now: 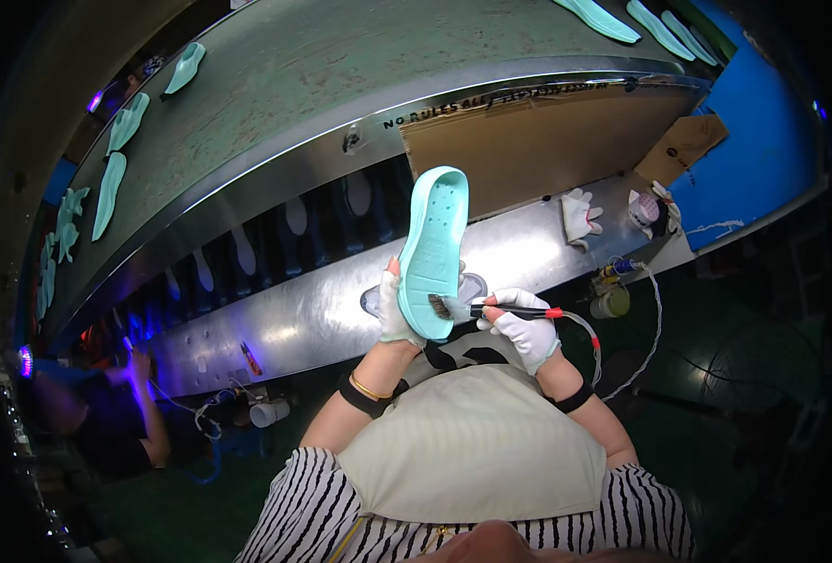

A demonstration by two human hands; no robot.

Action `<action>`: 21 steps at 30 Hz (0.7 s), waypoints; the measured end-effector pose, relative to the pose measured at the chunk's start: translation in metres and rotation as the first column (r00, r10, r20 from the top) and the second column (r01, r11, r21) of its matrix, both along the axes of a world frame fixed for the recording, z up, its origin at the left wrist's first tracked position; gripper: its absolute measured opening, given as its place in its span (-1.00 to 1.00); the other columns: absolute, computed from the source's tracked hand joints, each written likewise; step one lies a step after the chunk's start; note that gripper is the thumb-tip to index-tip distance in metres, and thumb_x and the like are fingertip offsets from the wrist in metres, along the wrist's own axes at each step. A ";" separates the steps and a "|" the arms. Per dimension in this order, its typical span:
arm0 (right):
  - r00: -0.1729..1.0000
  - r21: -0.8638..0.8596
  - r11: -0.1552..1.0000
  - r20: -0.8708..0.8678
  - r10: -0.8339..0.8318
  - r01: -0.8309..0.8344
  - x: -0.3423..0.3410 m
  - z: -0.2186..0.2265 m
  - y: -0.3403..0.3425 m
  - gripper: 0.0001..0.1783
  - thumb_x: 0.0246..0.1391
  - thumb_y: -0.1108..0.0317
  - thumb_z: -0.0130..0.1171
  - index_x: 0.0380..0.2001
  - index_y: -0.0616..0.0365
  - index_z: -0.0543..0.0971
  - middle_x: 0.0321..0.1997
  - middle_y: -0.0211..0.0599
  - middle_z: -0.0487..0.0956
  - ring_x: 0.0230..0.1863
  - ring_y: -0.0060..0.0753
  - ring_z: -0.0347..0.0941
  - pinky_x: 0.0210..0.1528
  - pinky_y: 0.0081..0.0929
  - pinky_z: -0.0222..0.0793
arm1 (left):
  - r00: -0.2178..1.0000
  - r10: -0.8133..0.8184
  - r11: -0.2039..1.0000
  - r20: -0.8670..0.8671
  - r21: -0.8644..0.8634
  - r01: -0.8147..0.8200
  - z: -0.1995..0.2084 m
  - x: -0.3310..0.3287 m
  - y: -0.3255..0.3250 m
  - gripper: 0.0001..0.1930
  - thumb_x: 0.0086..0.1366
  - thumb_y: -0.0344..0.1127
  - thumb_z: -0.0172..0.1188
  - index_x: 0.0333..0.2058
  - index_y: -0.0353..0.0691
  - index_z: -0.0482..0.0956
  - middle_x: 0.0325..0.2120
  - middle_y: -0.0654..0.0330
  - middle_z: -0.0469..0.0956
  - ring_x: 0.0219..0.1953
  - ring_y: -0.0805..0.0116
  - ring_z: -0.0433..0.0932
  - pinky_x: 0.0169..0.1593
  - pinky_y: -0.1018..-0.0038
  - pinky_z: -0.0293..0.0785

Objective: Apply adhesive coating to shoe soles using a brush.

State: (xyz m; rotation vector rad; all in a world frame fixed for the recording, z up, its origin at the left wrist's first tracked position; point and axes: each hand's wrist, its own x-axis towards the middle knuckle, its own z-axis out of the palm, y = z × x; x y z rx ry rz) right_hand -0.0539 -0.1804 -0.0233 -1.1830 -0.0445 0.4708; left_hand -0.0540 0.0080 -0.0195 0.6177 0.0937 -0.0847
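A turquoise shoe sole (435,239) is held up over the metal ledge, its hollow inner side facing me and its small-holed end pointing away. My left hand (395,305), in a white glove with bare fingertips, grips the sole's near end from the left and beneath. In my gloved right hand (526,330) is a brush (480,309) with a dark handle and red bands, joined to a thin hose. Its dark bristles touch the inner face of the sole near the heel. A greyish rounded piece (473,284) lies partly hidden behind the sole.
Beyond the metal ledge (317,324) runs a green conveyor belt (294,89) carrying turquoise soles (108,195). A white glove (579,218) lies on the ledge, by a cardboard sheet (529,155). Small cups with hoses (611,302) hang at its front. Another person (121,413) works at left.
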 end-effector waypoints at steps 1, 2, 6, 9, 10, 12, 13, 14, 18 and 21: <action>1.000 0.058 0.998 -0.001 0.006 -0.006 0.001 -0.001 0.000 -0.81 -0.02 0.55 0.18 -0.27 0.24 0.51 -0.30 -0.28 0.58 -0.37 -0.56 0.50 -0.31 -0.68 0.40 | 0.999 -0.042 0.997 0.018 -0.068 0.043 -0.004 0.001 0.002 -0.27 0.23 0.28 -0.24 0.13 -0.23 0.24 -0.05 -0.03 0.42 -0.07 0.12 0.47 0.02 0.27 0.41; 1.000 0.057 0.998 0.000 0.002 -0.002 0.001 -0.003 0.000 -0.81 -0.02 0.55 0.18 -0.27 0.24 0.51 -0.30 -0.28 0.58 -0.37 -0.56 0.50 -0.31 -0.68 0.40 | 0.996 -0.085 0.987 0.039 -0.134 0.089 -0.006 0.002 0.003 -0.24 0.21 0.30 -0.19 0.15 -0.24 0.22 0.01 -0.04 0.38 -0.02 0.03 0.45 0.05 0.21 0.40; 0.986 0.041 0.999 0.164 0.015 -0.022 0.000 -0.004 0.002 -0.79 -0.07 0.58 0.23 -0.30 0.26 0.53 -0.29 -0.29 0.57 -0.30 -0.51 0.49 -0.18 -0.61 0.41 | 0.995 -0.101 0.979 0.005 -0.176 0.100 -0.010 0.004 0.006 -0.23 0.20 0.30 -0.19 0.15 -0.25 0.22 0.00 -0.05 0.39 -0.04 0.00 0.46 0.05 0.16 0.41; 0.878 -0.098 0.995 0.475 0.058 -0.012 0.002 0.003 -0.001 -0.80 -0.12 0.57 0.28 -0.34 0.27 0.54 -0.29 -0.27 0.58 -0.26 -0.46 0.50 -0.13 -0.55 0.41 | 0.988 -0.154 0.975 0.014 -0.160 0.154 -0.009 0.006 0.009 -0.23 0.20 0.30 -0.19 0.14 -0.27 0.22 -0.01 -0.07 0.40 -0.04 -0.01 0.46 0.04 0.14 0.42; 0.733 -0.172 0.985 0.673 0.105 0.016 0.004 0.010 -0.003 -0.80 -0.14 0.57 0.29 -0.36 0.27 0.55 -0.29 -0.25 0.58 -0.25 -0.43 0.51 -0.12 -0.53 0.41 | 0.984 -0.175 0.971 0.043 -0.161 0.180 -0.007 0.009 0.010 -0.22 0.20 0.30 -0.19 0.14 -0.28 0.22 0.00 -0.08 0.39 -0.04 -0.03 0.46 0.04 0.13 0.42; 0.678 -0.176 0.984 0.725 0.120 0.013 0.004 0.022 -0.003 -0.78 -0.18 0.57 0.32 -0.38 0.26 0.55 -0.30 -0.21 0.58 -0.24 -0.39 0.52 -0.12 -0.52 0.41 | 0.978 -0.196 0.965 0.073 -0.160 0.206 -0.002 0.010 0.009 -0.21 0.20 0.30 -0.19 0.14 -0.30 0.21 0.00 -0.09 0.38 -0.04 -0.04 0.45 0.03 0.12 0.43; 0.658 -0.165 0.986 0.745 0.111 0.021 0.004 0.025 -0.003 -0.78 -0.18 0.57 0.32 -0.38 0.25 0.55 -0.30 -0.21 0.58 -0.24 -0.39 0.52 -0.13 -0.52 0.41 | 0.983 -0.178 0.962 0.046 -0.202 0.183 0.001 0.009 0.009 -0.21 0.19 0.30 -0.18 0.14 -0.31 0.21 0.00 -0.10 0.38 -0.04 -0.05 0.46 0.02 0.13 0.44; 0.636 -0.155 0.988 0.765 0.101 0.029 0.004 0.027 -0.002 -0.78 -0.19 0.57 0.32 -0.37 0.25 0.56 -0.30 -0.21 0.58 -0.24 -0.39 0.52 -0.13 -0.52 0.41 | 0.987 -0.161 0.957 0.018 -0.242 0.161 0.003 0.008 0.009 -0.21 0.19 0.30 -0.18 0.14 -0.32 0.21 0.00 -0.12 0.38 -0.05 -0.07 0.46 0.00 0.13 0.46; 0.783 -0.085 0.988 0.621 -0.046 0.126 0.006 0.020 -0.011 -0.78 -0.20 0.60 0.33 -0.40 0.22 0.56 -0.34 -0.31 0.58 -0.29 -0.49 0.50 -0.17 -0.58 0.40 | 0.986 -0.164 0.976 -0.038 -0.153 0.157 0.004 0.004 0.013 -0.31 0.26 0.24 -0.25 0.11 -0.25 0.27 -0.13 -0.08 0.46 -0.16 0.08 0.52 -0.14 0.30 0.53; 0.849 -0.029 0.995 0.524 -0.070 0.100 0.004 0.023 -0.012 -0.77 -0.19 0.60 0.33 -0.38 0.21 0.55 -0.33 -0.32 0.58 -0.28 -0.51 0.49 -0.16 -0.59 0.40 | 0.985 -0.168 0.974 -0.051 -0.162 0.157 -0.004 0.002 0.017 -0.31 0.25 0.22 -0.22 0.11 -0.28 0.26 -0.09 -0.08 0.45 -0.14 0.05 0.52 -0.10 0.25 0.51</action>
